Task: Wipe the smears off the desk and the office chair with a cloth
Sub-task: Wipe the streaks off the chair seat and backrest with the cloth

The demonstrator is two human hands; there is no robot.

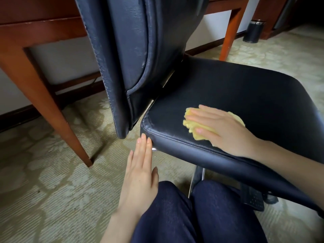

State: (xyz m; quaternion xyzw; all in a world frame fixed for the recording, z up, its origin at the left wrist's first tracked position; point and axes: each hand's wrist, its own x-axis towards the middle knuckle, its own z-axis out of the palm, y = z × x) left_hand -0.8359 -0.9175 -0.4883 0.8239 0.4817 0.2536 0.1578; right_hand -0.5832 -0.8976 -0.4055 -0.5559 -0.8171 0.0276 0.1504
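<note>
**Hand state.** Your right hand (222,130) lies flat on the cloth (191,125), fingers straight and slightly spread. It presses the cloth onto the seat (245,95) of the chair. No finger curls round the cloth, so downward pressure alone holds it. Your left hand (140,176) holds nothing. Its fingers are straight and together, and the fingertips touch the rim of the seat's corner, just below the backrest (136,50).

**Cloth position.** The cloth sits bunched near the seat's near edge, toward the corner beside the backrest. Folds show past your fingertips and behind the hand, and the rest is under the palm.

**Governing relation.** Your right fingers point along the near edge toward the backrest corner. Most of the seat lies the other way, toward the far edge and to your right. The right hand is on the cloth and the left is off the seat top, so the next stroke probably belongs to the right hand, drawn away from that corner.

**Status.** The step in hand appears to be the seat wipe. No smear can be made out on the dark surface. Only the underside and legs of the desk (43,28) are in view, so its condition cannot be told.

**Caution.** A sideways stroke may shift the chair, so brace it at the corner with the left hand.
</note>
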